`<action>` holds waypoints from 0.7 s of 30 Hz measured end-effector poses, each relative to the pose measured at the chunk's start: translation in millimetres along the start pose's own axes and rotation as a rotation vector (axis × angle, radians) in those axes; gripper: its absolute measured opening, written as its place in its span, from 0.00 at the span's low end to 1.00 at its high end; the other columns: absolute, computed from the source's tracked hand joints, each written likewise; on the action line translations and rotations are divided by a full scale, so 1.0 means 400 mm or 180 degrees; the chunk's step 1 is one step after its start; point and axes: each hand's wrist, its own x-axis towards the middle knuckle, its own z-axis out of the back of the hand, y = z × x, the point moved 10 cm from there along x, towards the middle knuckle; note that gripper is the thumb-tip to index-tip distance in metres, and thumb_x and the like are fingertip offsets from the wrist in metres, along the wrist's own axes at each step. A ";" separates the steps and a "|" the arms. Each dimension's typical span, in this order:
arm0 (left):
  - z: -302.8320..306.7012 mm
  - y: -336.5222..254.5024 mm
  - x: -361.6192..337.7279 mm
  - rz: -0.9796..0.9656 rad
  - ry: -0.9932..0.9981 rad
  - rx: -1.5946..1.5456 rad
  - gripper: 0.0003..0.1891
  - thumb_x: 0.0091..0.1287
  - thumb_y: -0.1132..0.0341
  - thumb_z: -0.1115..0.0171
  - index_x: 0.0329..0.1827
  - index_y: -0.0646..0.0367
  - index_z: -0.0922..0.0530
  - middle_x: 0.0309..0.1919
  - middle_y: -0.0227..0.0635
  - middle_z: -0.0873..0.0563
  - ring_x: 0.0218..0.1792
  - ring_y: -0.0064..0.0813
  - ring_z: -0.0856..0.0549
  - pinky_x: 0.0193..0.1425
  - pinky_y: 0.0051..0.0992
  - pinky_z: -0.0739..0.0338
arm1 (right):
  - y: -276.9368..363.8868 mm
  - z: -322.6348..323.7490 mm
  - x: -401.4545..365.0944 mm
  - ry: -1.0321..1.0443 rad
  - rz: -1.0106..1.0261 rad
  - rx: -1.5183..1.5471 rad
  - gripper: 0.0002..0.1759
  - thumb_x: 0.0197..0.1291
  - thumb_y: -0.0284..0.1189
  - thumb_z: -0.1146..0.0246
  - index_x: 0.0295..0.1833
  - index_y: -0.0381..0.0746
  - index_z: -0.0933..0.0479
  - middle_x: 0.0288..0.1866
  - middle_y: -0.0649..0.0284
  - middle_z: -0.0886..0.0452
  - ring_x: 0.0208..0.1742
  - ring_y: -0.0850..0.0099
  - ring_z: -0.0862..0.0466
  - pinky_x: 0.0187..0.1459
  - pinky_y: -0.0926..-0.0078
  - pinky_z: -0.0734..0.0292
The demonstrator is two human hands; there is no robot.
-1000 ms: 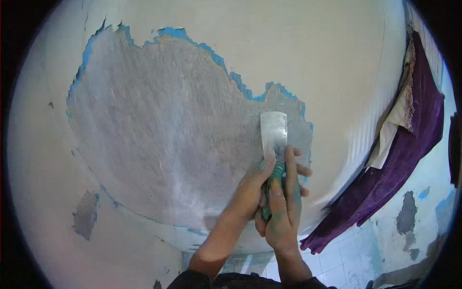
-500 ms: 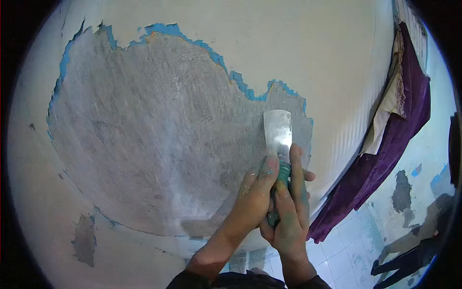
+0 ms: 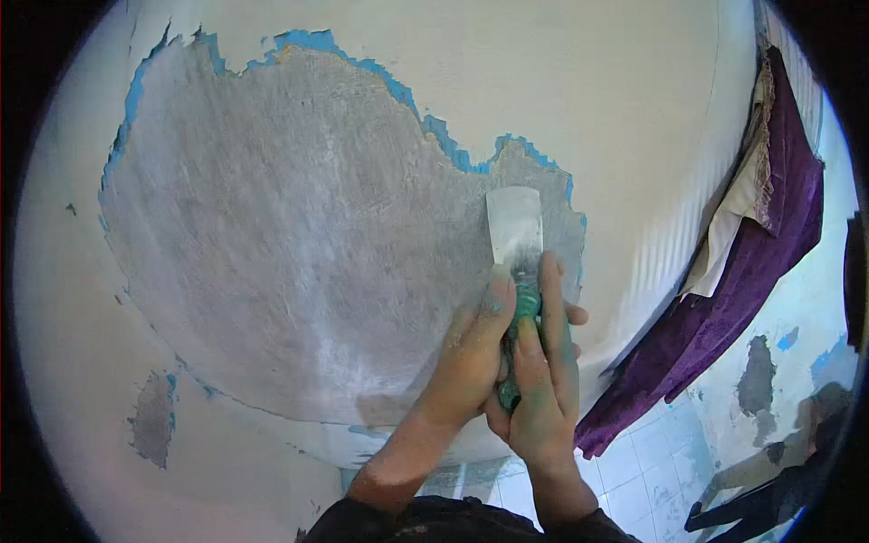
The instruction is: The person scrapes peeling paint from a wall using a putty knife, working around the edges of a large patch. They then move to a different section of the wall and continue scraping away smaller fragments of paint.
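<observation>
Head view: scraper [image 3: 514, 226] between both hands [image 3: 541, 398]

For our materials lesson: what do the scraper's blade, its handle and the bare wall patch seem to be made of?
Scraper blade: metal, likely steel; thin, grey, with a sheen.
Scraper handle: probably plastic or rubber; green, mostly covered.
Bare wall patch: looks like cement plaster; matt grey, rough, streaked.

No text, label, brand, number or sign readable anywhere. Scraper [image 3: 514, 224] blade is bare metal with no legible stamp, and its handle is mostly covered. Wall [image 3: 634, 109] shows only paint and bare plaster. Cloth [image 3: 724, 317] is plain, no print.
</observation>
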 end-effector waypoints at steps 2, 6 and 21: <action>-0.017 -0.014 -0.011 -0.0022 0.0107 -0.0208 0.31 0.79 0.46 0.59 0.67 0.66 0.31 0.50 0.47 0.15 0.48 0.27 0.16 0.53 0.26 0.22 | -0.002 0.002 0.016 -0.0025 0.0057 0.0214 0.33 0.74 0.34 0.54 0.80 0.36 0.52 0.56 0.53 0.24 0.45 0.79 0.20 0.45 0.83 0.24; -0.005 -0.007 -0.021 -0.0076 -0.0088 -0.0156 0.28 0.78 0.46 0.56 0.61 0.66 0.27 0.47 0.41 0.15 0.47 0.23 0.17 0.53 0.23 0.23 | -0.002 -0.009 0.007 0.0137 -0.0428 0.0644 0.34 0.75 0.35 0.55 0.80 0.35 0.55 0.35 0.67 0.26 0.26 0.86 0.32 0.29 0.88 0.34; 0.029 -0.015 -0.025 0.0011 -0.0502 0.0528 0.24 0.78 0.47 0.55 0.52 0.62 0.23 0.36 0.29 0.20 0.36 0.14 0.22 0.38 0.18 0.26 | 0.027 -0.005 0.044 0.0172 -0.0093 0.0640 0.33 0.77 0.34 0.58 0.80 0.34 0.58 0.34 0.68 0.28 0.22 0.86 0.34 0.23 0.88 0.37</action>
